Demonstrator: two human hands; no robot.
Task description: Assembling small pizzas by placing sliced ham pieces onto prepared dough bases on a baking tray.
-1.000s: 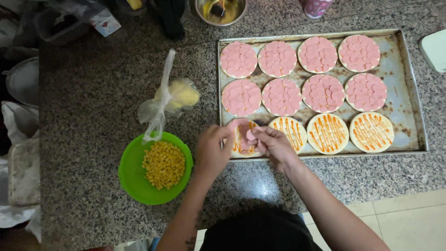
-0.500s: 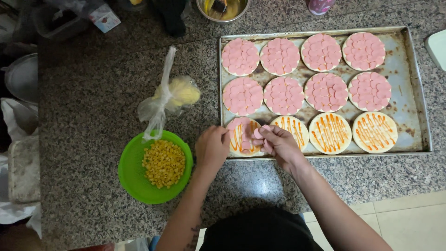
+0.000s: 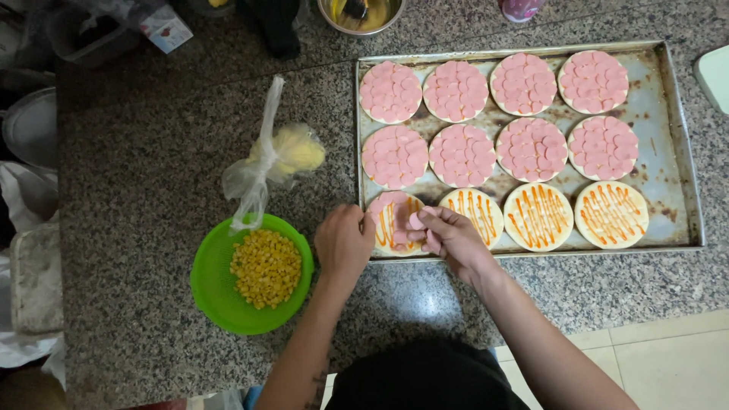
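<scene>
Both hands sit at the tray's (image 3: pixel 687 152) near-left corner, over one round base (image 3: pixel 389 228). It lies directly under the fingers, no long axis, partly covered in pink slices. Left hand (image 3: pixel 343 241) curled, fingertips touching the base's left edge. Right hand (image 3: pixel 449 235) pinched shut on pink slices (image 3: pixel 417 221) above its right side; nearer the bare part. Farther: three sauced bases, then eight fully topped.
</scene>
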